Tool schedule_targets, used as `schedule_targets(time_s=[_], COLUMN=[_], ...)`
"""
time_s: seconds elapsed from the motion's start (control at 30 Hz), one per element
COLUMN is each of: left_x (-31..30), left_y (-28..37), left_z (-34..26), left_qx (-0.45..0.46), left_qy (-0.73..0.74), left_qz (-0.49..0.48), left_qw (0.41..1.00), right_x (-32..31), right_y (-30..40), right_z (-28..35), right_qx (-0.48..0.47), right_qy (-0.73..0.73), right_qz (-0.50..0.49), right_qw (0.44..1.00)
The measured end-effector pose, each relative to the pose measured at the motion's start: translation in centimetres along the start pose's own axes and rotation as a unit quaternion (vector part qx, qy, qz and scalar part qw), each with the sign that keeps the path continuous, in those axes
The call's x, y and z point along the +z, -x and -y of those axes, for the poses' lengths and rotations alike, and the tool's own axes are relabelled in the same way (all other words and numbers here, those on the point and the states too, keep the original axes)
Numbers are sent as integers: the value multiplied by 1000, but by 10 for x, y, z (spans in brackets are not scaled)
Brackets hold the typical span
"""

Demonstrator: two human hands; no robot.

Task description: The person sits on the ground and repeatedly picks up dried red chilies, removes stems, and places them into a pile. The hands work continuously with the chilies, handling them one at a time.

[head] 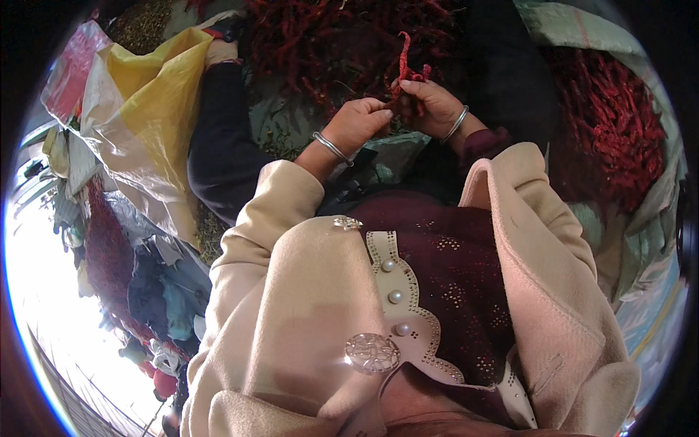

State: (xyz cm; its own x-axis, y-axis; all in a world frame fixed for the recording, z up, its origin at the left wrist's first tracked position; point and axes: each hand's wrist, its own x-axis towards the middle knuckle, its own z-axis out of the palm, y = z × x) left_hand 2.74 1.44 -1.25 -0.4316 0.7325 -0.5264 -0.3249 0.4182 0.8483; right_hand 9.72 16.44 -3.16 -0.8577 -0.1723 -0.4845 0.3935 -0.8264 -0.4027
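Note:
Dried red chili peppers (404, 57) stick up from between my two hands, one long and wrinkled with a curled tip. My right hand (437, 104) grips them between thumb and fingers. Close beside it, my left hand (360, 123) has its thumb and fingers pinched together at the lower end of the chilies; whether it grips a stem or a pod is hard to tell. Each wrist wears a silver bangle. Beyond the hands lies a large heap of dark red dried chilies (327, 38) on a greyish sheet.
An open woven sack (617, 131) full of red chilies stands at the right. A yellow and white plastic sack (158, 104) lies at the left, beside my leg. Dry stalks and leafy scraps (276, 143) lie between my legs. Farther left are a red mesh bag (106, 246) and dark cloths.

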Motion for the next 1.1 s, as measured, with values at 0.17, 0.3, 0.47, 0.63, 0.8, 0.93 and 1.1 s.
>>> schedule_targets(time_s=[0.17, 0.3, 0.47, 0.63, 0.8, 0.93, 1.1], left_x=[-4, 0, -2, -7, -31, -61, -63], left_y=[1, 10, 14, 15, 0, -26, -47], left_z=[3, -10, -12, -9, 0, 10, 24], left_qx=[32, 6, -3, -25, 64, 186, 81], left_qy=[77, 166, 213, 241, 30, -465, -689], left_qz=[15, 48, 81, 108, -25, -220, -110], left_qw=[996, 985, 974, 964, 997, 837, 712], right_x=[-8, -10, -8, -8, 2, -5, -10], right_y=[-6, -9, -10, -7, 0, -10, -13], right_z=[-1, -4, -5, -4, 4, -2, -3], right_qx=[11, -6, -19, -6, 5, -46, -69], right_qy=[-52, -52, -48, -41, -86, -67, -39], right_qz=[36, 15, 18, 27, -28, -109, -130], right_qw=[998, 999, 999, 999, 996, 991, 988])
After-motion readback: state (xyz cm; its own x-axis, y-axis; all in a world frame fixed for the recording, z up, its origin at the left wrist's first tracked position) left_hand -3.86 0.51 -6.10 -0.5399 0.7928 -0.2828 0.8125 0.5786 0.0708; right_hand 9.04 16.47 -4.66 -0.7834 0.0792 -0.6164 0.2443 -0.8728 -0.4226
